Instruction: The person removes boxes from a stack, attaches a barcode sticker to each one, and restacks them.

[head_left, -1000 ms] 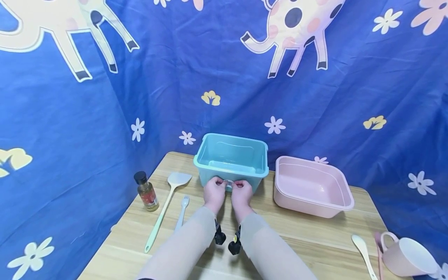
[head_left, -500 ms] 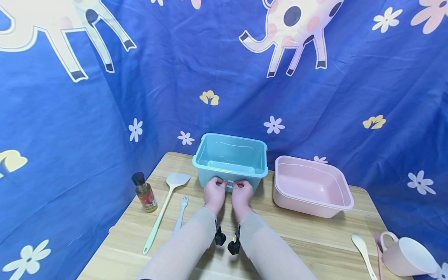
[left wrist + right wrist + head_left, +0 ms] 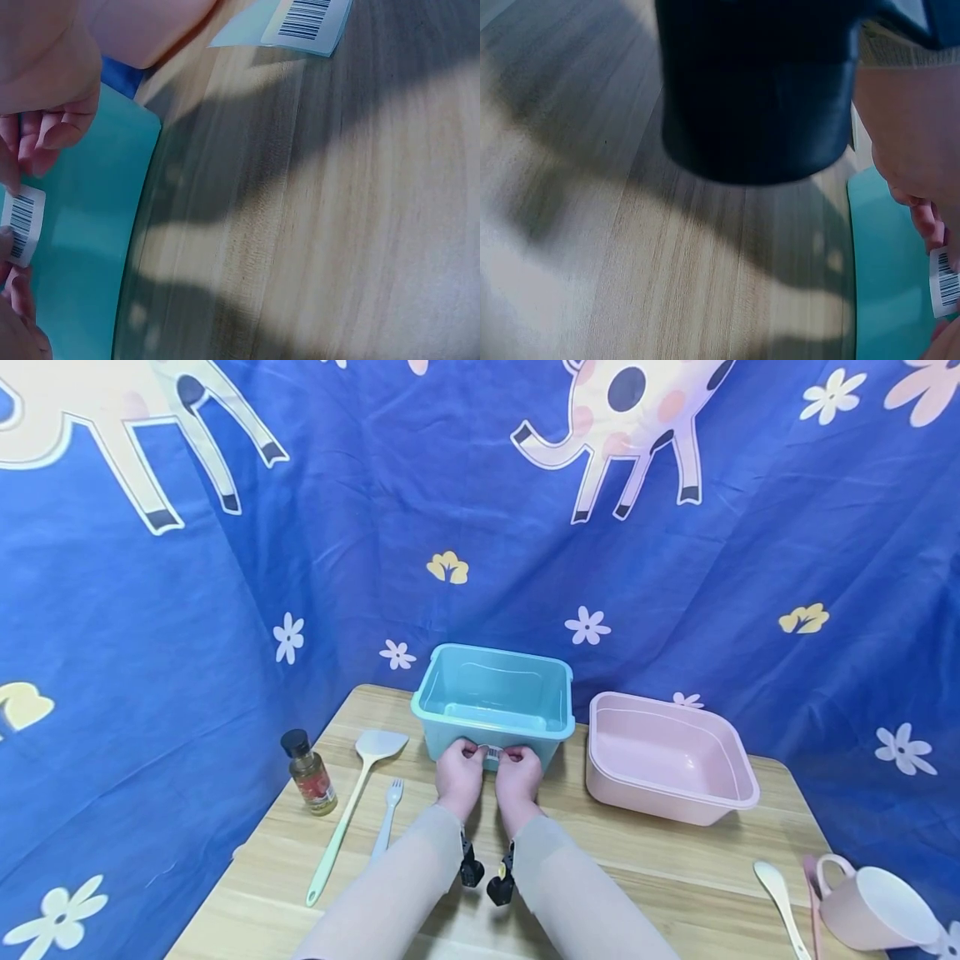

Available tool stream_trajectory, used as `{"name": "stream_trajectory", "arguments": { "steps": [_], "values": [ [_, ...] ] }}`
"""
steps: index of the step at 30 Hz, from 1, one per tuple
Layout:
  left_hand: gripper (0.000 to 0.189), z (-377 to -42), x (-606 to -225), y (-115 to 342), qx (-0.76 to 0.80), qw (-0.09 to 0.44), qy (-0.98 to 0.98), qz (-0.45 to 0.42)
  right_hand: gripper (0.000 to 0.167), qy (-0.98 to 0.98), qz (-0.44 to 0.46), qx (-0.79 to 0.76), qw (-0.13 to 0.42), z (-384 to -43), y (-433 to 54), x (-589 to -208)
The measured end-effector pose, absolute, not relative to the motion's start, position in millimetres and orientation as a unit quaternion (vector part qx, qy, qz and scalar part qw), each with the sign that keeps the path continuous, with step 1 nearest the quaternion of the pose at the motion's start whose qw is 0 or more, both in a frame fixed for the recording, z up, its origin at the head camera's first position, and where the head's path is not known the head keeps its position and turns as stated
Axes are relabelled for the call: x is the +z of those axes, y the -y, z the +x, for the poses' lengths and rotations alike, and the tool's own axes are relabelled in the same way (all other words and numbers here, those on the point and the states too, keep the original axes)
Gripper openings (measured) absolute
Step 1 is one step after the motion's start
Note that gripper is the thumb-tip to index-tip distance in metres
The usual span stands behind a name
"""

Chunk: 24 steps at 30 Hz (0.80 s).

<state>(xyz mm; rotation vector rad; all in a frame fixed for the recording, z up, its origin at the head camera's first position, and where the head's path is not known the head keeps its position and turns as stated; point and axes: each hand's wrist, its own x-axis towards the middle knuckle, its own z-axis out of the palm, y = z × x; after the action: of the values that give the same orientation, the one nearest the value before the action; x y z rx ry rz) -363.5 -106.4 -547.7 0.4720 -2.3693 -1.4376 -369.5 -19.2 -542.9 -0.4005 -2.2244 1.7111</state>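
Observation:
A small white barcode label [image 3: 492,753] lies against the front wall of the turquoise plastic bin [image 3: 504,725]. My left hand [image 3: 459,775] pinches its left edge in the head view, and my right hand [image 3: 519,775] pinches its right edge. The left wrist view shows fingertips at both ends of the label [image 3: 22,225], close to the bin wall [image 3: 90,225]. In the right wrist view the label [image 3: 945,281] is partly cut off by the frame edge. Whether the label is fully stuck to the wall cannot be told.
Left of the bin are a capped bottle [image 3: 310,772], a spatula [image 3: 352,814] and a blue fork [image 3: 388,814]. To the right stand a pink basin [image 3: 671,760], a white spoon [image 3: 780,902], a pink-handled utensil [image 3: 813,902] and a pink mug [image 3: 873,910]. Blue curtain hangs behind.
The head view has shifted slightly. Both hands keep their place at the label, and the bin and other items stay put.

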Motion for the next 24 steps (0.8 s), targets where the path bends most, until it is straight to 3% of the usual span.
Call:
{"name": "stream_trajectory", "arguments": {
  "steps": [11,24],
  "values": [
    [0.017,-363.7,-545.0,107.3,-0.503,0.159,0.831,0.176,0.009,0.759,-0.152,0.609,0.174,-370.0,23.0,-544.8],
    [0.021,-363.3,-546.7,106.5,-0.498,0.165,0.832,0.178,0.008,0.749,-0.166,0.621,0.16,-368.0,24.4,-542.0]
  ]
}}
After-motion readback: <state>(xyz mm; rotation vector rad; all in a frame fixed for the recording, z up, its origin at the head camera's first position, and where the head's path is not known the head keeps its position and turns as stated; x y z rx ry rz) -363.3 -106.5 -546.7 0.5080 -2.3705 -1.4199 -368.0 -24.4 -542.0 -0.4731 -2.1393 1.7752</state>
